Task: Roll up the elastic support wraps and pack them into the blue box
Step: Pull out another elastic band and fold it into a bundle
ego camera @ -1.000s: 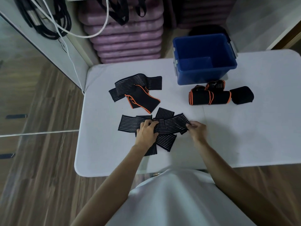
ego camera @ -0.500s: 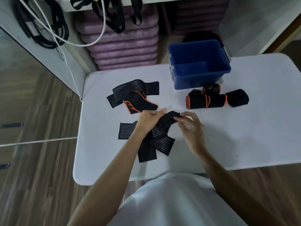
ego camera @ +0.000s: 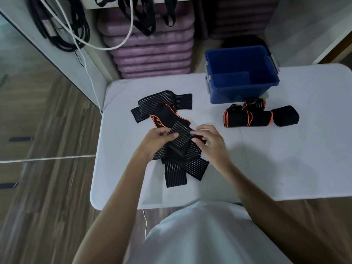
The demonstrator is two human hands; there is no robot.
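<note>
At frame centre, the left hand [ego camera: 158, 139] and right hand [ego camera: 211, 143] both pinch a striped wrap [ego camera: 181, 138] above the bench [ego camera: 285, 164].

The left hand [ego camera: 159, 139] covers one end of the striped wrap [ego camera: 182, 139], and the right hand [ego camera: 210, 142] covers the other end. The black straps [ego camera: 142, 11] at the far side are cut off by the top edge

Fitness storeroom: stacked purple mats [ego camera: 152, 48], hanging straps [ego camera: 144, 14].
</note>
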